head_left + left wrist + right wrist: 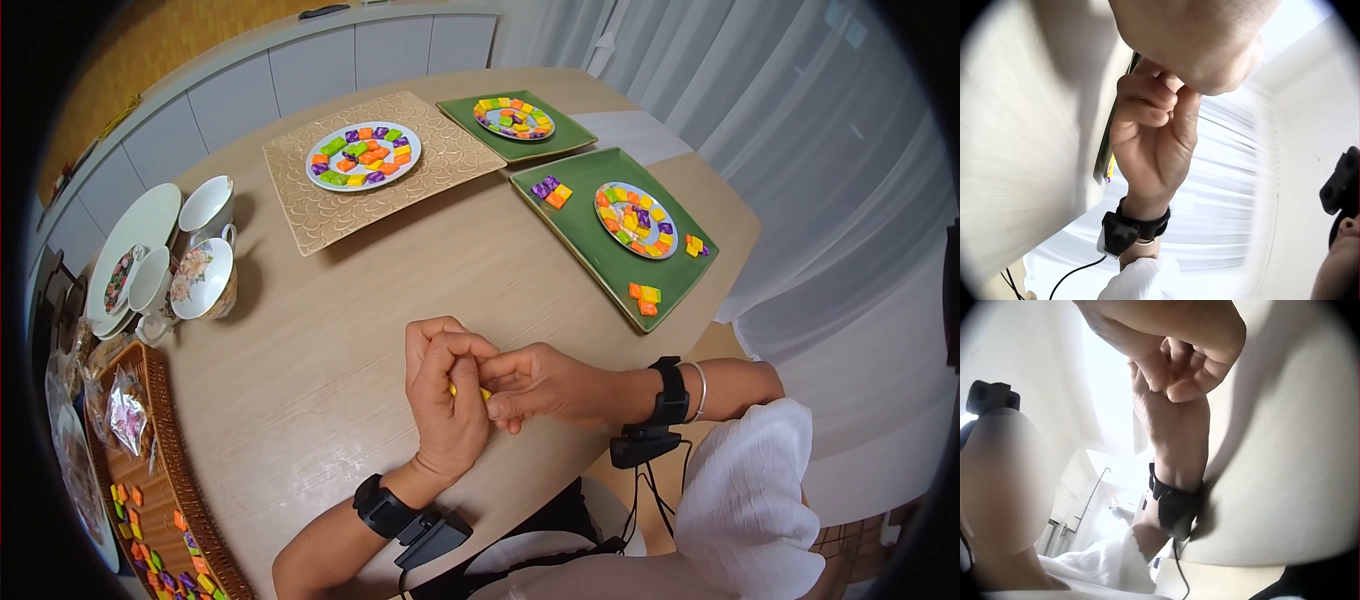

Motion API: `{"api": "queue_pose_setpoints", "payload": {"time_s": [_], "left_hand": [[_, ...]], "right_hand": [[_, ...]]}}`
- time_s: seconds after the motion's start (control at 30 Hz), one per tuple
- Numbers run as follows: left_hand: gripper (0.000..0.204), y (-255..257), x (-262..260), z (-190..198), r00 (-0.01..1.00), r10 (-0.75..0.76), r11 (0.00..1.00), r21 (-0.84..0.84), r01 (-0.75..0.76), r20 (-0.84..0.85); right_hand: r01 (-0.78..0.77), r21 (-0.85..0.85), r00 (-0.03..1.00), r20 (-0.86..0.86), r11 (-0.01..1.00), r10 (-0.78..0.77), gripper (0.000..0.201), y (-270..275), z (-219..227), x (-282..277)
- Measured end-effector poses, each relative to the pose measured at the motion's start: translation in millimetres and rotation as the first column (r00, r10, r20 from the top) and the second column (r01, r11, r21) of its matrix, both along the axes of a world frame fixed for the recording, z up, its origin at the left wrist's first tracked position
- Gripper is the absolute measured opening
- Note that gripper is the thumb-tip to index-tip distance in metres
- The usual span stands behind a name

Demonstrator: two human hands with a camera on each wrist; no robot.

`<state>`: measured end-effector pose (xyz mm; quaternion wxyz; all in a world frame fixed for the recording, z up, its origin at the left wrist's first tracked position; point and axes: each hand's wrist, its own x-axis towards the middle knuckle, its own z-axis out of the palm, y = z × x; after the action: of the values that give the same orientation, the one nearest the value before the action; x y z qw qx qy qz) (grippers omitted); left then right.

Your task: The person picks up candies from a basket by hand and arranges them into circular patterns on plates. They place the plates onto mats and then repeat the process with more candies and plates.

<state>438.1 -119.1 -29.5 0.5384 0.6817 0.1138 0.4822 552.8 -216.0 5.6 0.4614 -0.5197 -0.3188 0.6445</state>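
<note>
Above the table's near part, both hands meet in the head view. The left hand [447, 400] has its fingers curled round a small yellow piece [470, 390], of which only a bit shows. From the right, the right hand [532, 385] pinches at the same piece with thumb and fingertips. The left wrist view shows the right hand [1150, 131] with bent fingers against the left one; the piece is hidden there. In the right wrist view the left hand [1179, 422] lies behind the right hand's fingers [1188, 387].
Small plates of colourful pieces stand on a beige square board [300, 215] and two green trays [600, 275] [460, 110]. Cups [205, 280] and a white plate [160, 215] are at the left, above a wicker basket [175, 470] of wrapped pieces.
</note>
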Motion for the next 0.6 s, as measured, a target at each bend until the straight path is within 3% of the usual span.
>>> {"api": "queue_pose_setpoints", "payload": {"time_s": [0.07, 0.17, 0.23, 0.27, 0.37, 0.5, 0.6], "left_hand": [[0.02, 1, 4, -6, 0.999, 0.049, 0.999, -0.005, -0.049, 0.015], [0.015, 6, 7, -13, 1.0, -0.018, 0.982, -0.189, 0.02, 0.014], [0.014, 7, 8, -16, 0.979, -0.2, 0.854, -0.484, 0.192, 0.036], [0.014, 8, 8, -17, 0.956, -0.285, 0.746, -0.61, 0.267, 0.07], [0.014, 11, 11, -18, 0.91, -0.391, 0.585, -0.726, 0.362, 0.139], [0.014, 11, 11, -19, 0.895, -0.436, 0.605, -0.708, 0.364, 0.088], [0.014, 11, 11, -18, 0.891, -0.452, 0.633, -0.686, 0.359, 0.049]], "right_hand": [[-0.008, 0.022, 0.989, 0.15, 1.0, 0.005, 0.03, 5, 8, 10], [0.064, 0.085, 0.929, 0.358, 0.994, -0.091, 0.027, 22, 31, 46], [0.123, 0.185, 0.816, 0.541, 0.975, -0.205, 0.025, 38, 42, 82], [0.141, 0.213, 0.733, 0.634, 0.967, -0.247, 0.023, 46, 48, 102], [0.196, 0.249, 0.407, 0.859, 0.949, -0.309, 0.018, 63, 45, 162], [0.146, 0.151, -0.156, 0.979, 0.978, -0.128, 0.023, 74, 33, 211], [0.248, 0.013, -0.248, 0.967, 0.969, 0.05, 0.026, 81, 30, 211]]}}
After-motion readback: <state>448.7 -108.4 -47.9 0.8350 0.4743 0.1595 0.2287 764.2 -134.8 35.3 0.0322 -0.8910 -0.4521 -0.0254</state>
